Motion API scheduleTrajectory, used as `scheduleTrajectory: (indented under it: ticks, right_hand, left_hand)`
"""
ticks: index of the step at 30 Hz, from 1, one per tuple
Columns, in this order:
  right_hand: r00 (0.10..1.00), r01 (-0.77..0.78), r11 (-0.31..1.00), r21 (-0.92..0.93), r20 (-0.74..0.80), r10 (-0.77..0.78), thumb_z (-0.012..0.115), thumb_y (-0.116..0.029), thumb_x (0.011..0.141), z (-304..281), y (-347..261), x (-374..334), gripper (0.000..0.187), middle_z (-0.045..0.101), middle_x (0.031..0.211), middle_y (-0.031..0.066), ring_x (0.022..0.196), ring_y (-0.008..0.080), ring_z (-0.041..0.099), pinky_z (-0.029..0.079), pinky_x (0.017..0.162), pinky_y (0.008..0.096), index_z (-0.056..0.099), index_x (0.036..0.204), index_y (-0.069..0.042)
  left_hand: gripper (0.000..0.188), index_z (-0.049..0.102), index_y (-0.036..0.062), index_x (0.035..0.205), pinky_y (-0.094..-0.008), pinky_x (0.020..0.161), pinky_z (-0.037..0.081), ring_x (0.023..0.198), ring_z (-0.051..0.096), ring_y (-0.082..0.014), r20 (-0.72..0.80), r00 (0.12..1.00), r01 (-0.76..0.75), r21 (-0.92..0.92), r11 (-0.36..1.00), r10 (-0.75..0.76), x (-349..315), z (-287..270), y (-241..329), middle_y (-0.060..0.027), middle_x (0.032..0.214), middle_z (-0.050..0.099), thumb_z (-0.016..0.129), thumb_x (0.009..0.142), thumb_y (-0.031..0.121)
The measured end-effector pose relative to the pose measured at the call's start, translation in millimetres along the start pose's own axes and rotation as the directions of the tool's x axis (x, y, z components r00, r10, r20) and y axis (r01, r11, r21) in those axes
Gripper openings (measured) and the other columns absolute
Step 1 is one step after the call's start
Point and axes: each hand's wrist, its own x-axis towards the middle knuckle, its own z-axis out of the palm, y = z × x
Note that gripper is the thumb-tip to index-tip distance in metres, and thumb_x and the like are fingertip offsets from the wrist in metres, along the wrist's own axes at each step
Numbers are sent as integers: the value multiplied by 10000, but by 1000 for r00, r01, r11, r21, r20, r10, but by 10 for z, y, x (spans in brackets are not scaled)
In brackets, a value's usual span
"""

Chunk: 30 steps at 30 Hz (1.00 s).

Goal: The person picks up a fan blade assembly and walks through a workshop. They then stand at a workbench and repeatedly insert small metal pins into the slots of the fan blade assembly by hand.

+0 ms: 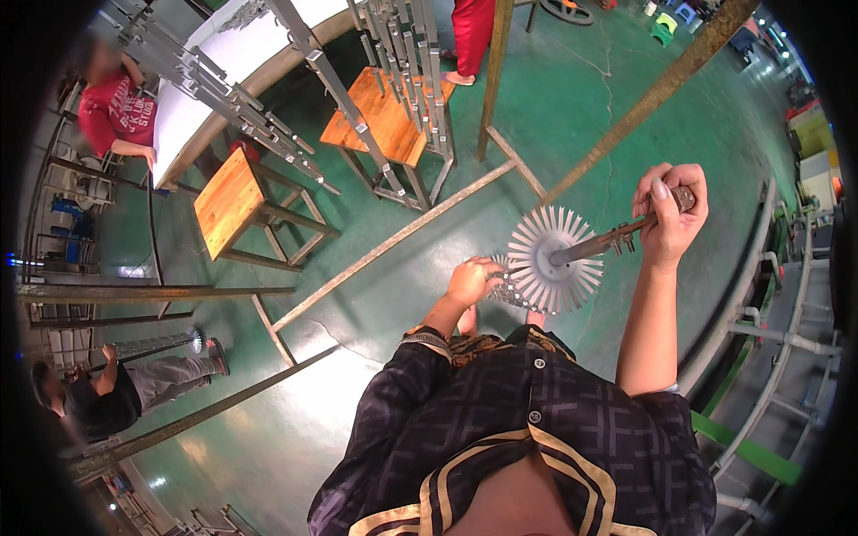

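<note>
A metal rack with a round grey disc (534,255) of radial fins at its top hangs upright in front of me. Up from the disc's middle runs a rod (617,238) with small side pegs and a brown end piece. My right hand (672,214) is closed around the rod near that end, held out to the right. My left hand (474,280) has its fingers curled at the rack's side, just left of the disc and below it. Rows of small shiny pieces (511,293) show under the disc; the rack's lower part is hidden beneath it.
Wooden-topped stools (231,201) stand ahead left, among hanging grey metal bars (335,85). A metal floor frame (393,241) crosses ahead of me. A person in red (116,112) is at a white table (201,80); another person (112,389) carries a similar rack. Pipe railings (778,357) run along the right.
</note>
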Motion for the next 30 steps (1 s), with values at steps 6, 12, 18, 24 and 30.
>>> scheduleTrajectory:
  ticks: [6,12,18,24,30]
  right_hand:
    - [1000,2,999,-34,-2,-2,589,-52,760,19,-6,-10,193,492,611,87,486,113,458,346,412,217,397,757,-41]
    - [999,-23,998,-51,-31,22,597,-71,763,9,-42,-8,201,492,608,75,462,88,444,322,400,200,397,757,-52]
    - [997,14,999,-44,-70,-17,596,-62,764,-80,6,-41,200,492,602,59,456,75,439,316,395,196,396,749,-52]
    - [999,11,998,-65,-48,-14,590,-57,753,-136,8,-71,195,491,600,53,463,78,446,338,418,206,396,735,-54]
    - [997,30,998,-55,-62,-33,592,-37,740,-171,-7,-113,190,506,603,51,469,78,456,350,437,211,403,732,-50]
  left_hand:
    - [162,657,100,842,-365,672,480,767,588,-279,38,999,22,-19,1000,-21,80,-795,197,-73,811,621,685,690,148]
    - [98,644,22,754,-345,636,463,722,585,-270,-55,993,-99,81,992,104,190,-2627,1135,-95,713,611,690,671,50]
    - [122,647,31,757,-239,571,440,624,558,-123,-601,712,-131,395,909,364,194,-4041,2145,-34,713,626,663,660,-41]
    - [214,659,-2,906,-199,615,452,691,604,-88,-876,203,22,452,892,438,584,-5140,2548,-60,758,655,691,756,148]
    - [501,662,65,925,-362,766,478,855,621,-256,-876,193,630,456,628,443,967,-5723,2615,-91,890,658,654,698,511]
